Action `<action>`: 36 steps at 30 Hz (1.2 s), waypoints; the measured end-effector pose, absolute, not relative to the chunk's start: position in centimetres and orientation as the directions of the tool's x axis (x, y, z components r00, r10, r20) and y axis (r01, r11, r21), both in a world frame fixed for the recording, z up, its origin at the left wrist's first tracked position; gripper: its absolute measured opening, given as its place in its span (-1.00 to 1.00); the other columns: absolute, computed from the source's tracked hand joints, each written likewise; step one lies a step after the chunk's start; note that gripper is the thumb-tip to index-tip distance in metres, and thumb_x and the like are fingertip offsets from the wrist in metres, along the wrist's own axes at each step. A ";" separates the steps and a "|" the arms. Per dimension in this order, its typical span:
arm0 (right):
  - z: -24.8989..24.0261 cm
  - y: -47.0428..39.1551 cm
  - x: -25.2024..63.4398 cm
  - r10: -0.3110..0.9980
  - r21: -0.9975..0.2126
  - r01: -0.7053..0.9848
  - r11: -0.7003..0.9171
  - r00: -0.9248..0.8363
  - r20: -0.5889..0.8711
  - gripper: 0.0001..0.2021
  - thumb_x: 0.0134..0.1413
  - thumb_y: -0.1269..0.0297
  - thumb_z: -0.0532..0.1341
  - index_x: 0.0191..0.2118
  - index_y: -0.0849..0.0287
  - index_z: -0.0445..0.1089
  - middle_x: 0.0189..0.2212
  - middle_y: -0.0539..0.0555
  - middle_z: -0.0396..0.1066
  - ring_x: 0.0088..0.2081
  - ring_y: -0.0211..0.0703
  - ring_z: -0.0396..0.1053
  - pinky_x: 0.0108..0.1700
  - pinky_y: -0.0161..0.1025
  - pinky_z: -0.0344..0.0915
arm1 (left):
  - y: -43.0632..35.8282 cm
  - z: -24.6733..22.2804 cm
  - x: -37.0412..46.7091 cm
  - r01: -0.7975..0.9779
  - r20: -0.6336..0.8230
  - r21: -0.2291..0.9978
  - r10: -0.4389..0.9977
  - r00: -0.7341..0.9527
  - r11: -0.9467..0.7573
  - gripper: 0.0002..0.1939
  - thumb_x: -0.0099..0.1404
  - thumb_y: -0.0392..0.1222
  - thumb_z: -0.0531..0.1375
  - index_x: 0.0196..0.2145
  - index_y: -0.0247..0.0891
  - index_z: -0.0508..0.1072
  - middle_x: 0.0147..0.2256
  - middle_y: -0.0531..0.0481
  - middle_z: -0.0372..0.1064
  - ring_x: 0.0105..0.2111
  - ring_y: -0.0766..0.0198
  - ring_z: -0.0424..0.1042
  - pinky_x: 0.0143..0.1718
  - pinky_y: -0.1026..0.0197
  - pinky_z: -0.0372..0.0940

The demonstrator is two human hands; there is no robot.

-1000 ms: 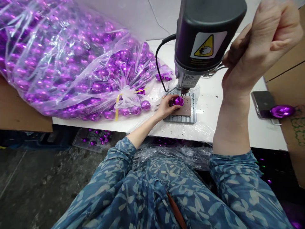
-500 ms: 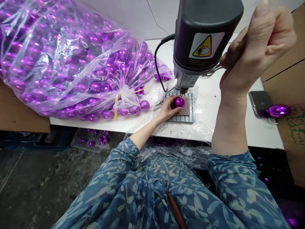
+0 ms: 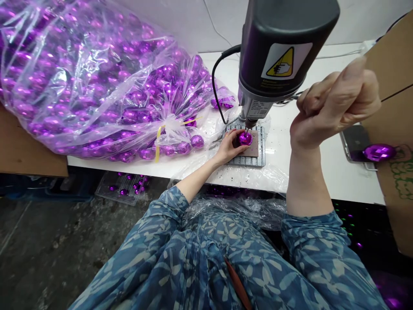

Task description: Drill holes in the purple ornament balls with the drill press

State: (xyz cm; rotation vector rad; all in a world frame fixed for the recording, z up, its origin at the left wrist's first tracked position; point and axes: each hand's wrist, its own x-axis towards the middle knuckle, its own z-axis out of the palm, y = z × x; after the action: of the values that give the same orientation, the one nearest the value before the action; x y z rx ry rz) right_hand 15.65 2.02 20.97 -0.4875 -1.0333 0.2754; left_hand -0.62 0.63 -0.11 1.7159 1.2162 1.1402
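My left hand [image 3: 231,145] grips a shiny purple faceted ball [image 3: 245,138] between thumb and fingers. The ball sits on a brown board [image 3: 254,150] on the slotted metal base [image 3: 262,159] of a drill press [image 3: 288,30]. Directly over the ball is the drill bit [image 3: 247,128], whose tip reaches its top; I cannot tell how deep. My right hand [image 3: 335,103] is closed around a feed lever [image 3: 298,95] at the machine's right side, with most of the lever hidden by the fingers.
A big tied clear bag [image 3: 106,82] of purple balls fills the left of the white table [image 3: 348,181]. At the right lie a phone [image 3: 355,140] and another purple ornament [image 3: 379,152], beside a cardboard box [image 3: 395,112]. A clear tray [image 3: 121,188] with balls is below left.
My right hand has swung downward and slightly left with the lever. The left hand still holds the ball in place under the bit. The whole view has shifted slightly.
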 end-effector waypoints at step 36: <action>13.5 3.7 18.2 0.224 -0.321 0.193 0.927 0.401 0.888 -0.35 0.52 -0.15 0.23 -0.47 0.16 -0.01 -0.63 -0.15 -0.21 -0.60 -0.49 -0.18 -0.47 -0.31 0.13 | 0.3 -0.1 -0.6 0.377 0.247 0.876 0.951 0.185 -0.301 -0.25 0.41 0.17 0.55 0.41 -0.13 0.53 0.39 -0.30 0.52 0.56 -0.27 0.33 0.59 -0.30 0.24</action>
State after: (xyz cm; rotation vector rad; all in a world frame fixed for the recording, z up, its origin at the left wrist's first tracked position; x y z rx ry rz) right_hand 18.21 3.73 13.50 -0.4067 -1.1673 0.0199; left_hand -0.64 0.27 -0.09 1.7917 1.2521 1.0883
